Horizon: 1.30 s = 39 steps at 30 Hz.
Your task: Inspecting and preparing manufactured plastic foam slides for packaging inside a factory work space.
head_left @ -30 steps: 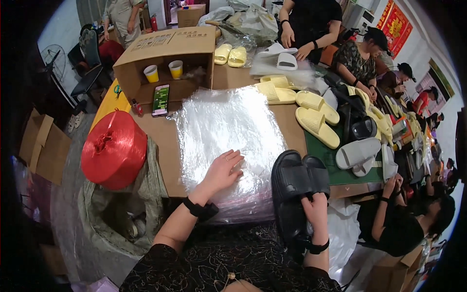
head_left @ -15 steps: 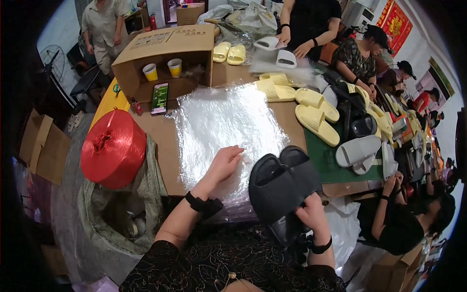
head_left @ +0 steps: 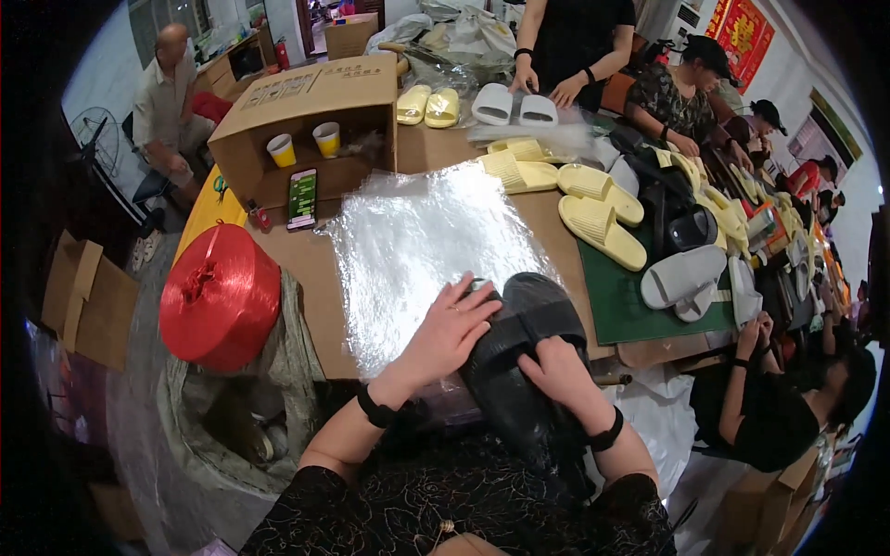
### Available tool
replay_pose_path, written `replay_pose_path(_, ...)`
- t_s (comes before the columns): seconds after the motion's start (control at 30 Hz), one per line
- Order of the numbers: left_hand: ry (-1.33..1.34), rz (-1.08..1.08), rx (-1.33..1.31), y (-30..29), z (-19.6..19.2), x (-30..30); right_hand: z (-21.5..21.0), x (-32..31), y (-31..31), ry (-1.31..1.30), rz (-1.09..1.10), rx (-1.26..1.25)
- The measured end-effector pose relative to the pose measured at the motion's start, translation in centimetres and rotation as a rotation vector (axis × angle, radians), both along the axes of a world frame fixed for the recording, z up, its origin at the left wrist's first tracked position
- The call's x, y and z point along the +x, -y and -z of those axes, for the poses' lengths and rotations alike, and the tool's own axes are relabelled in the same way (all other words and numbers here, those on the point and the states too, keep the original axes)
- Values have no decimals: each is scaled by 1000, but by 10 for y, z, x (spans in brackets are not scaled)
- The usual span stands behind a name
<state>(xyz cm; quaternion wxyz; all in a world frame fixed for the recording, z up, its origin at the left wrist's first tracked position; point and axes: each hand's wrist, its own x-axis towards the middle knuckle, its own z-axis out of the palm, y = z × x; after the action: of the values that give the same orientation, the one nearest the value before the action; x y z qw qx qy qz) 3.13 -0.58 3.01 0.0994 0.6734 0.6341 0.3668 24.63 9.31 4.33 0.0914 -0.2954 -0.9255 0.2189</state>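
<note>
So, your R hand (head_left: 561, 371) is curled in at the straps of the black rubber slides (head_left: 542, 310), fingertips hidden, prob. b/c one grip there can hold both. Your L hand (head_left: 450, 332) lies across the left slide's far end, fingers spread & slightly bent; can't tell if it's gripping or just steadying. The pair is over the near right part of the flat stack of clear plastic bags (head_left: 408, 241), which is right in front of you, prob. for easy reach. Off L, the fat red plastic twine roll (head_left: 222, 296) sits clear of it. Beyond, the brown cardboard carton (head_left: 311, 83) faces you, apparently as a shelf for two yellow-and-white cups (head_left: 281, 151).
</note>
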Motion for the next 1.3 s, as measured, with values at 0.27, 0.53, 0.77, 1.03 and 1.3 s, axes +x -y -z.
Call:
replay_pose_path(0.27, 93, 284, -40, 10, -27, 8, 73, -70, -44, -185, -72, -53)
replay_pose_path(0.53, 101, 322, -47, 34, -45, -5, 46, -175, -45, -266, 211, 163)
replay_pose_path(0.77, 326, -26, 133, 62, -24, -50, 52, -135, -16, -703, -70, 214)
replay_pose_path(1.03, 625, -659, -485, 29, -2, -80, -31, 2, 14, -348, -35, -882)
replay_pose_path(1.3, 209, -626, -479, 12, 26, -78, 36, -41, -47, -320, 448, -267)
